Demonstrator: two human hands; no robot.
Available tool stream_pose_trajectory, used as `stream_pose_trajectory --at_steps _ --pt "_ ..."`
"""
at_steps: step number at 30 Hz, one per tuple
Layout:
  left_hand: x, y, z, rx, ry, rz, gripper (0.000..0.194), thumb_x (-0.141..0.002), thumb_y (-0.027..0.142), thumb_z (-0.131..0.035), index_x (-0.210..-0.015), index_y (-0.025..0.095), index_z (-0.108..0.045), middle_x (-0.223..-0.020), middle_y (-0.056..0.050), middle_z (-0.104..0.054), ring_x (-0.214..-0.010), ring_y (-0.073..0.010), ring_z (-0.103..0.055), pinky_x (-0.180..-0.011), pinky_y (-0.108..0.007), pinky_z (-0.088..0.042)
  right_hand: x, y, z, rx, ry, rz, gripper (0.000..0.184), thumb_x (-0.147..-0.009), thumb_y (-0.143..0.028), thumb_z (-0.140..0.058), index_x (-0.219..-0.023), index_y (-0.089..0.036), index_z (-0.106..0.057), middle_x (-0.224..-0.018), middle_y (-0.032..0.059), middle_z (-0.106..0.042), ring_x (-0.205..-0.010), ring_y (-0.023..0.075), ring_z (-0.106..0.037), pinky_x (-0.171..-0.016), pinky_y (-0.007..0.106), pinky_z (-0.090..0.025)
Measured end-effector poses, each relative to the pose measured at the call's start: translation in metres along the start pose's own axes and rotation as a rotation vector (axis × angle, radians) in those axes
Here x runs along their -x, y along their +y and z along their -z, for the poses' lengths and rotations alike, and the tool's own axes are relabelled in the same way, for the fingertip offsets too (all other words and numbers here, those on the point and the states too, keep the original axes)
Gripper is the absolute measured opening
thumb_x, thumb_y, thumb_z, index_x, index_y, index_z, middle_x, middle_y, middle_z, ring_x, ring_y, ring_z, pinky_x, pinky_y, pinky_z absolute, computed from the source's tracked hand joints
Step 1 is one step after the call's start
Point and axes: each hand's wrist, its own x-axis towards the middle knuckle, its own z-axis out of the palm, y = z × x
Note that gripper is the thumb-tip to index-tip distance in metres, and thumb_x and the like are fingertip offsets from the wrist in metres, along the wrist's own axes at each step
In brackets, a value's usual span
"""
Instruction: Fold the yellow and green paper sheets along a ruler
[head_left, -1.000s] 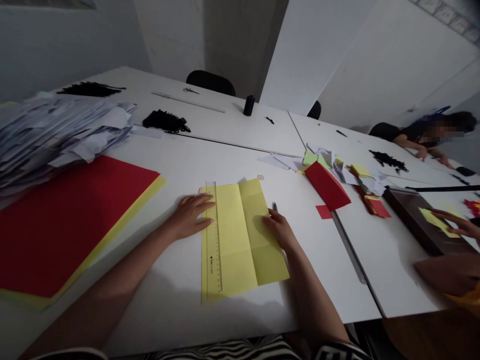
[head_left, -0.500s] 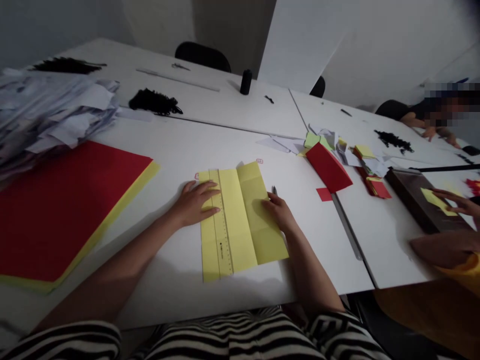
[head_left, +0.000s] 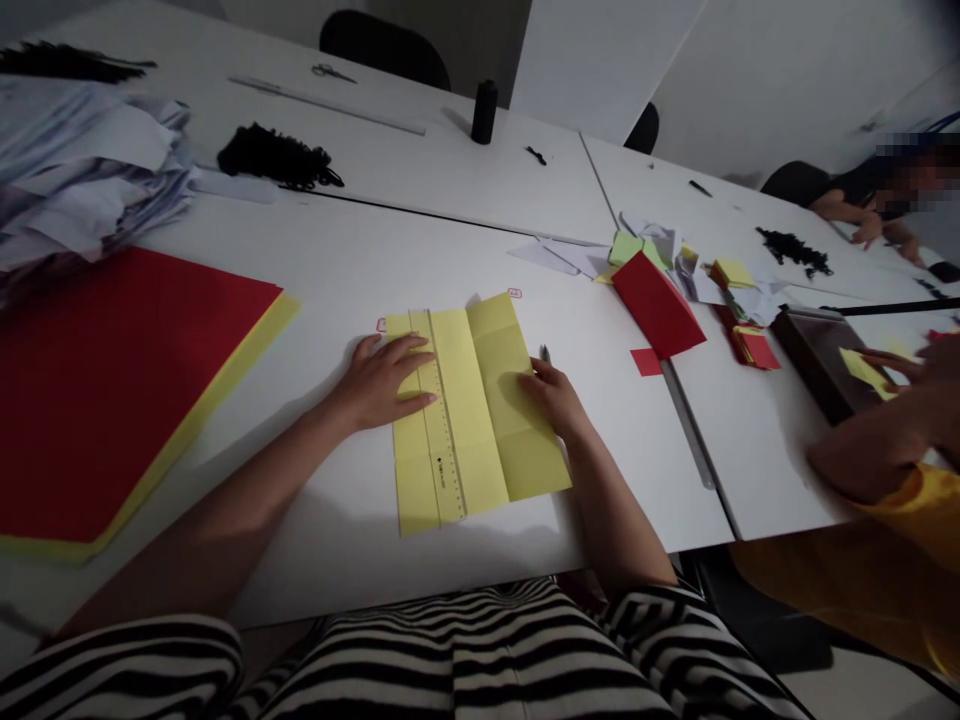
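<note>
A creased yellow sheet of paper (head_left: 491,400) lies in front of me, its right part raised along a fold. On its left part rests a clear ruler (head_left: 442,440), running lengthwise. My left hand (head_left: 386,380) lies over the sheet's left edge, fingers spread across the ruler and holding it down. At the raised right edge, my right hand (head_left: 555,395) grips the paper between thumb and fingers; the fingers behind it are partly hidden. The tip of a pen (head_left: 545,353) shows just beyond that hand, and whether they touch I cannot tell.
Large red sheets (head_left: 135,400) over yellow ones lie left, below a heap of white paper (head_left: 82,170). Folded red paper (head_left: 658,305) and scraps lie right. A co-worker's hand (head_left: 889,370) holds yellow paper by a dark box (head_left: 825,360). Black yarn (head_left: 277,155) lies behind.
The view has tilted slightly down, so everything sits higher in the picture. Both my hands keep their places on the ruler and paper. The co-worker's arm at right has shifted a little.
</note>
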Motion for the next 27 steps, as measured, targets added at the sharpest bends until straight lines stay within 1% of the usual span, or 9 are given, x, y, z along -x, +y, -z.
stream_pose_trajectory --at_steps 4,8,13,20,27 --pt "-0.001 0.0025 0.0015 0.007 -0.018 0.011 0.052 -0.086 0.052 -0.051 -0.13 0.024 -0.05 -0.145 -0.008 -0.042 -0.136 -0.0237 -0.035 -0.114 -0.045 -0.008 0.0009 -0.0017 -0.0005 0.001 0.003 -0.009 0.039 -0.075 -0.036 -0.063 -0.111 -0.021 -0.065 -0.097 0.0087 -0.07 -0.08 0.0247 -0.067 -0.072 0.037 -0.052" --pt "-0.0013 0.0041 0.0022 0.009 -0.028 0.016 0.053 -0.085 0.052 -0.051 -0.13 0.024 -0.05 -0.146 -0.008 -0.042 -0.137 -0.0247 -0.034 -0.114 -0.046 -0.007 0.0012 -0.0032 -0.001 0.014 0.005 -0.016 0.04 -0.075 -0.036 -0.063 -0.112 -0.02 -0.064 -0.099 0.0093 -0.07 -0.082 0.0248 -0.067 -0.072 0.037 -0.052" --pt "-0.0008 0.0051 0.0017 -0.003 -0.018 0.009 0.053 -0.086 0.053 -0.05 -0.131 0.024 -0.05 -0.146 -0.008 -0.042 -0.138 -0.0238 -0.034 -0.114 -0.045 -0.007 0.001 -0.004 -0.0012 0.004 -0.015 -0.036 0.043 -0.074 -0.036 -0.063 -0.114 -0.019 -0.062 -0.101 0.0107 -0.069 -0.083 0.0251 -0.068 -0.072 0.035 -0.052" --pt "0.0003 0.0044 0.0005 -0.014 -0.01 0.007 0.053 -0.087 0.054 -0.05 -0.13 0.024 -0.05 -0.145 -0.008 -0.043 -0.137 -0.0231 -0.034 -0.114 -0.046 -0.006 -0.0011 -0.0014 -0.0003 0.032 -0.017 -0.018 0.04 -0.076 -0.036 -0.062 -0.112 -0.021 -0.064 -0.103 0.0108 -0.069 -0.086 0.026 -0.068 -0.074 0.036 -0.052" --pt "0.0016 0.003 -0.0015 -0.032 0.002 -0.004 0.052 -0.087 0.053 -0.051 -0.13 0.023 -0.049 -0.147 -0.008 -0.041 -0.138 -0.0228 -0.034 -0.114 -0.046 -0.005 -0.0027 0.0007 -0.0017 0.014 0.002 -0.022 0.039 -0.074 -0.035 -0.063 -0.11 -0.02 -0.065 -0.1 0.0104 -0.07 -0.082 0.0249 -0.068 -0.072 0.035 -0.052"
